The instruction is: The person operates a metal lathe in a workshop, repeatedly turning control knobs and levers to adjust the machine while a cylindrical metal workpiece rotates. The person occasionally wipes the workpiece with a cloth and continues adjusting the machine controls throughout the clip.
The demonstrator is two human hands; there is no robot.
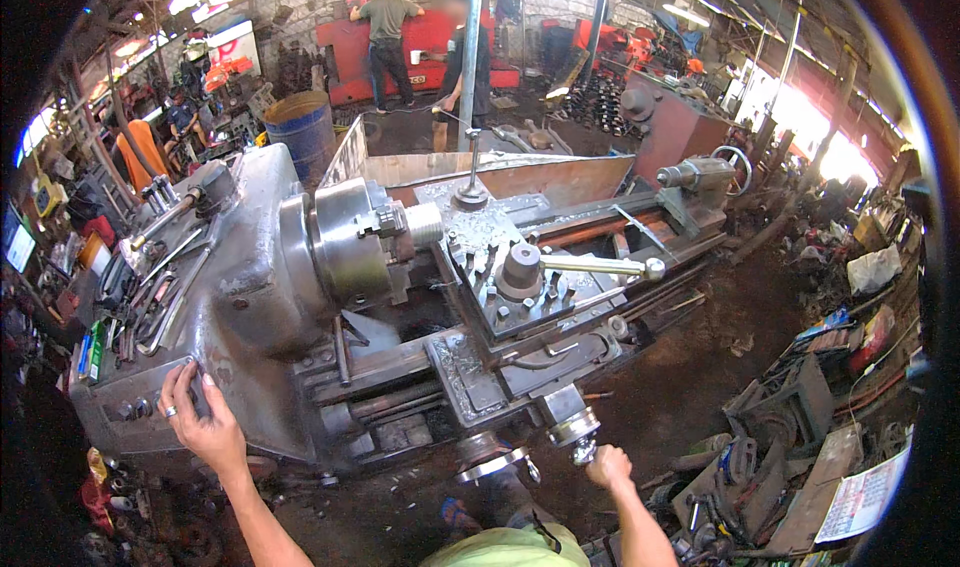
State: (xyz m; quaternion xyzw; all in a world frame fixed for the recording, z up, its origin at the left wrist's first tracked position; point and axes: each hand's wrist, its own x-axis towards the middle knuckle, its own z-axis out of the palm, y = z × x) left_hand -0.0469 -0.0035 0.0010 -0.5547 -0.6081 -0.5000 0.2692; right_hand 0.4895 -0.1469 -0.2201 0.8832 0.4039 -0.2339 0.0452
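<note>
A large metal lathe stands before me, its grey headstock (250,277) on the left. My left hand (205,422), with a ring on one finger, has its fingers and thumb around a dark control lever (196,391) on the headstock's front panel. Closed in a fist, my right hand (608,465) is on the small crank handle (584,451) of the cross slide. A shiny chuck (350,242) grips a ridged metal cylinder (424,224). Right of it, the tool post (520,270) carries a long clamping lever (595,265); metal chips lie around it.
Wrenches (165,302) lie on the headstock. A handwheel (492,464) sits below the carriage, and the tailstock (698,175) is at the far right. Behind stand a blue drum (300,135) and two people by a red machine (430,42). Scrap parts (790,417) crowd the right.
</note>
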